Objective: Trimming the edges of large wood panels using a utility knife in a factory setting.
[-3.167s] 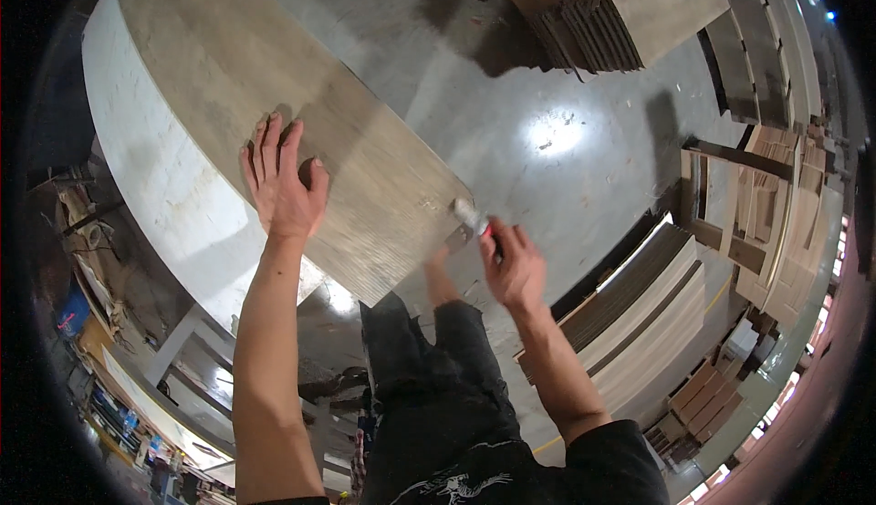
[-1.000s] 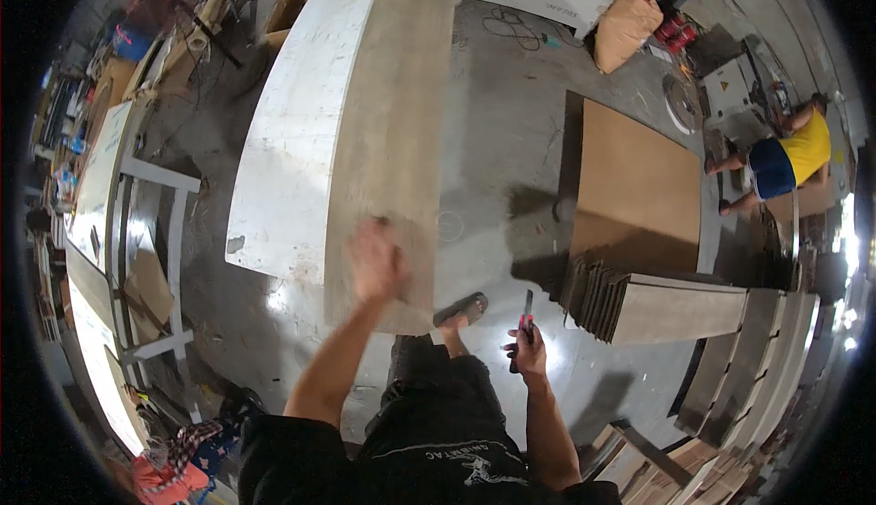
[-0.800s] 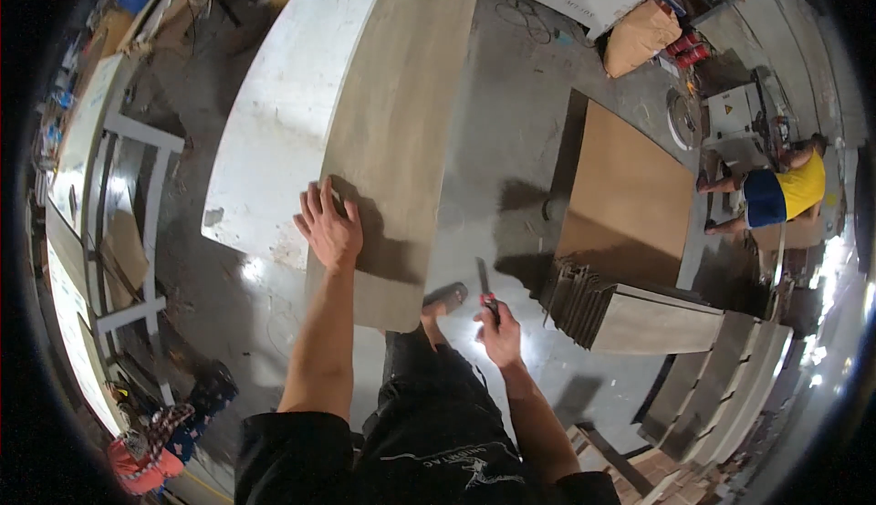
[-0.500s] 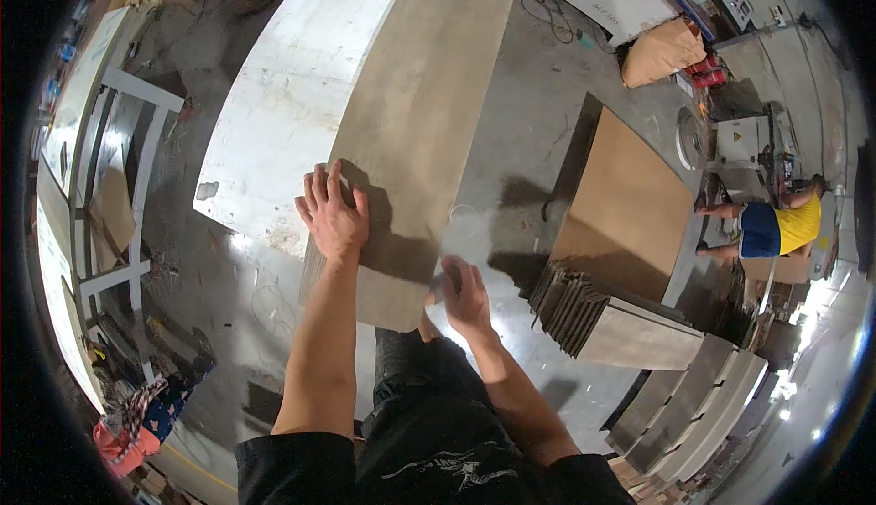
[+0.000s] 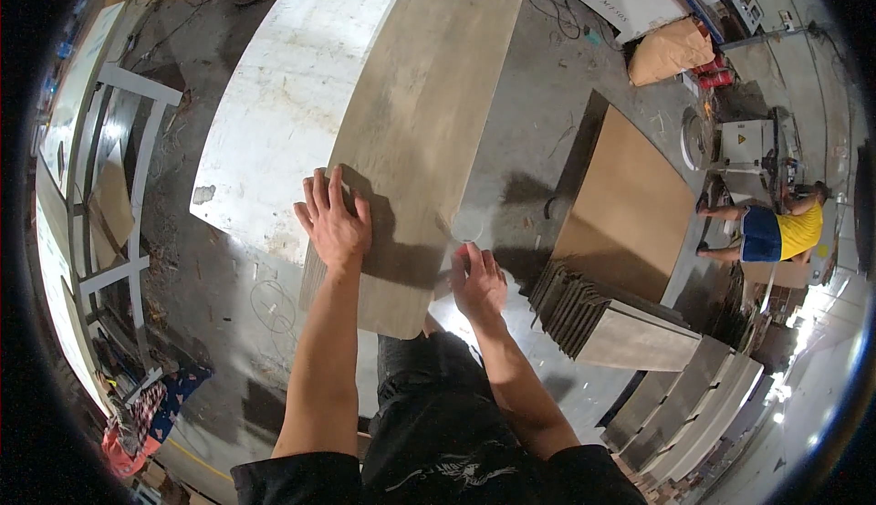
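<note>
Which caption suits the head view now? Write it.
Left hand on the left edge of a wood-grained board, right hand beside the opposite edge.

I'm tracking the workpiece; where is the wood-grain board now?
In the head view, the wood-grain board runs from top centre down to the dark trousers, right of the white surface, with the left hand at its left edge.

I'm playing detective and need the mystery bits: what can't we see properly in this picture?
- Head view: whether the right hand holds anything; its curled fingers hide the palm.
- Head view: the far end of the wooden panel; the picture's top edge cuts it off.
- Head view: the patch of panel under the left hand; that hand covers it.
- Head view: what the co-worker is handling; too small to tell.
</note>
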Demonstrator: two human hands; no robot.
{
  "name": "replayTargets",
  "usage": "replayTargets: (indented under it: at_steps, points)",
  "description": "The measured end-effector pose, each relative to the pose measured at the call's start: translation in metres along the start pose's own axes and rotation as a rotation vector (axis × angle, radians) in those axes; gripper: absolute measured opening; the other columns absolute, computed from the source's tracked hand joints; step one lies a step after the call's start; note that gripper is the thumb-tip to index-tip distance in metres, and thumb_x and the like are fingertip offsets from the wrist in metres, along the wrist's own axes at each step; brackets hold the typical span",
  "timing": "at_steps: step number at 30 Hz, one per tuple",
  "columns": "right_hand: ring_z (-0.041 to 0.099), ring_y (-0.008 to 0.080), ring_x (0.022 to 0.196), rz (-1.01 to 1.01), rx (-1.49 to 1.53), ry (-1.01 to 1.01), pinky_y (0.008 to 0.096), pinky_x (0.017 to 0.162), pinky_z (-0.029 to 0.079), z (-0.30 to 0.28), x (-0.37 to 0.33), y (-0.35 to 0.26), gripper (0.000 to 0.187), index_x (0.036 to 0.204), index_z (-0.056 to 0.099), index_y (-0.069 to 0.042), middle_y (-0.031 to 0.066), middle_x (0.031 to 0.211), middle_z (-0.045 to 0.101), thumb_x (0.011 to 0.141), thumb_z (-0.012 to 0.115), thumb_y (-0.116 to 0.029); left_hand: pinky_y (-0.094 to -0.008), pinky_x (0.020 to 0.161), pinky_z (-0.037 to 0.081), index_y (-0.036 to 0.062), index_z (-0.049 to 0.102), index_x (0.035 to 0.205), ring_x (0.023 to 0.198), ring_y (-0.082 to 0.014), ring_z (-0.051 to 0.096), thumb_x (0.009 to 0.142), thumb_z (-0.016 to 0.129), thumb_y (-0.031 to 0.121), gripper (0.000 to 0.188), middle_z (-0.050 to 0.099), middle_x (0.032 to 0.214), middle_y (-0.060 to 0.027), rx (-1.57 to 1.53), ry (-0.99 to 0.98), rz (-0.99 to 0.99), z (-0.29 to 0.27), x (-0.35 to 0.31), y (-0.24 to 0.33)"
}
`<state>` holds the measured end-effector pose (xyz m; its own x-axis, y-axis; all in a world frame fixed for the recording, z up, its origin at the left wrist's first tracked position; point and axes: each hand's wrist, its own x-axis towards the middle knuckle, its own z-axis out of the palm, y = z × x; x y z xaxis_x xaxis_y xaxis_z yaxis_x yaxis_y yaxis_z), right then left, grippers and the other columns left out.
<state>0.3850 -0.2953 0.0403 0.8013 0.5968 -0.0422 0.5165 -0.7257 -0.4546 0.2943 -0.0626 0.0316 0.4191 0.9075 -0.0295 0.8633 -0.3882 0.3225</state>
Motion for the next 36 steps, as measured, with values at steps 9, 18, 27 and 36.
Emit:
replayTargets:
  at_steps: [9, 18, 27, 36]
  points:
    - [0.069, 0.0349, 0.089, 0.053, -0.083, 0.063, 0.0487, 0.075, 0.056, 0.007, 0.085, 0.002, 0.034, 0.125, 0.062, -0.018, 0.0112, 0.104, 0.067, 0.102, 0.056, -0.043, -0.0591, 0.126, 0.013, 0.0271, 0.038, 0.158, 0.156, -0.0323, 0.025, 0.102, 0.052, 0.033, 0.058, 0.034, 0.165, -0.0109, 0.016, -0.016, 0.016, -0.001, 0.002, -0.001]
    - [0.068, 0.0418, 0.103, 0.286, -0.061, -0.041, 0.0544, 0.087, 0.055, -0.009, 0.200, -0.006, 0.044, 0.131, 0.060, -0.020, 0.0145, 0.117, 0.067, 0.105, 0.045, -0.051, -0.0567, 0.127, 0.013, 0.0247, 0.040, 0.157, 0.156, -0.0310, 0.025, 0.101, 0.052, 0.032, 0.057, 0.035, 0.165, -0.0099, 0.014, -0.005, 0.023, -0.005, 0.004, 0.000]
    - [0.069, 0.0396, 0.102, 0.227, -0.071, -0.045, 0.0526, 0.086, 0.055, 0.001, 0.171, 0.001, 0.051, 0.140, 0.057, -0.021, 0.0159, 0.118, 0.067, 0.104, 0.044, -0.055, -0.0583, 0.125, 0.014, 0.0219, 0.044, 0.155, 0.155, -0.0336, 0.025, 0.095, 0.058, 0.029, 0.062, 0.036, 0.164, -0.0116, -0.043, 0.015, 0.022, -0.007, 0.003, 0.003]
    - [0.069, 0.0384, 0.105, 0.164, -0.143, -0.072, 0.0513, 0.086, 0.056, -0.013, 0.241, 0.010, 0.052, 0.139, 0.058, -0.019, 0.0146, 0.116, 0.068, 0.104, 0.044, -0.055, -0.0613, 0.125, 0.010, 0.0167, 0.039, 0.157, 0.156, -0.0378, 0.021, 0.090, 0.058, 0.024, 0.071, 0.032, 0.165, -0.0165, -0.029, -0.074, 0.052, -0.016, 0.008, 0.003]
